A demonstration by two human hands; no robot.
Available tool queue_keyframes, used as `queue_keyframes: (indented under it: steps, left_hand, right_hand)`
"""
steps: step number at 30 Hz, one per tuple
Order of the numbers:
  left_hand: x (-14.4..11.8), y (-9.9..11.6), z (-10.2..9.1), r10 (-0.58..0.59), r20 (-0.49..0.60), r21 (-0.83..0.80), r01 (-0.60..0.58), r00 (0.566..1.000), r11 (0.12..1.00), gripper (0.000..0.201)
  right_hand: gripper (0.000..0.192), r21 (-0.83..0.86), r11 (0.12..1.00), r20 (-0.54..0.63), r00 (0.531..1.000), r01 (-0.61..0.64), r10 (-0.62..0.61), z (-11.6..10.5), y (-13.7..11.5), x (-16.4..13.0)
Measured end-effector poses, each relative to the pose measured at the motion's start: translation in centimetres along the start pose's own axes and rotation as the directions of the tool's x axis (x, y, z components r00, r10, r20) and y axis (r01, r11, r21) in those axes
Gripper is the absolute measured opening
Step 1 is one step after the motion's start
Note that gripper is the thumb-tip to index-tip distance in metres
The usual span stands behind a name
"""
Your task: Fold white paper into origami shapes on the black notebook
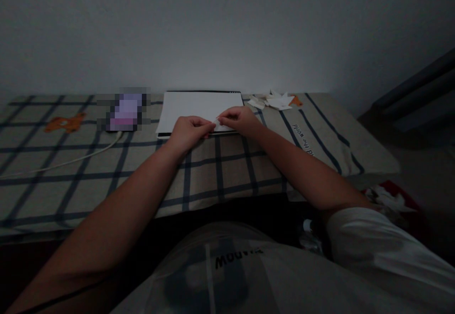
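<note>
My left hand (192,130) is closed in a pinch at the front edge of a white sheet on a dark-edged pad (199,108). Opposite it, my right hand (242,120) pinches too, fingertips almost meeting the left ones. Between the two sets of fingertips shows a small white scrap (216,121), seemingly paper; its shape is mostly hidden by the fingers. Just beyond my right hand lies a heap of torn or cut white paper pieces (275,100) with an orange bit (296,100) beside it.
A checked cloth (234,162) covers the table, which stands against a plain wall. On the left are a pixelated phone (125,111) with a white cable (88,155) and an orange cutout (66,122). Lower right, a red container (412,205) holds white scraps, near a clear bottle (310,238).
</note>
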State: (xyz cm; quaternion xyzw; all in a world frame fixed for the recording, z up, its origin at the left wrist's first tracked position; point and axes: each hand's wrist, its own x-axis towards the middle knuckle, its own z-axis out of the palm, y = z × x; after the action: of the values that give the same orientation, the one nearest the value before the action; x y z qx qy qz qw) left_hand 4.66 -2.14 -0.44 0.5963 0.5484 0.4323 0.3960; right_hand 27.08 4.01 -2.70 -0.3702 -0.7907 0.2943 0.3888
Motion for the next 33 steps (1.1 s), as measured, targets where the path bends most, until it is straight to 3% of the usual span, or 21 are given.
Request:
queue_keyframes:
  steps: [7, 14, 19, 27, 33]
  left_hand:
    - [-0.27, 0.48, 0.03, -0.025, 0.006, -0.072, 0.026, 1.0, 0.997, 0.019]
    - [0.11, 0.09, -0.28, 0.04, 0.001, 0.066, -0.04, 0.999, 0.997, 0.025]
    - [0.1, -0.02, -0.14, 0.023, 0.007, 0.097, -0.023, 1.0, 0.995, 0.026]
    - [0.22, -0.26, 0.05, -0.001, 0.049, 0.018, 0.0, 0.999, 1.0, 0.027]
    - [0.19, 0.01, -0.1, 0.023, -0.003, 0.09, -0.023, 1.0, 0.996, 0.022]
  right_hand:
    - [0.037, 0.029, 1.0, 0.006, 1.0, -0.008, 0.008, -0.61, 0.06, -0.07]
    - [0.034, 0.009, 0.999, -0.005, 0.999, -0.046, 0.046, -0.59, 0.49, 0.1]
    - [0.028, -0.019, 0.997, 0.015, 0.997, -0.069, 0.069, -0.55, 0.71, 0.15]
    - [0.027, -0.112, 0.993, -0.021, 0.999, 0.026, -0.029, -0.72, -0.06, -0.2]
    - [0.025, -0.114, 0.993, -0.035, 0.999, 0.028, -0.032, -0.7, 0.21, -0.02]
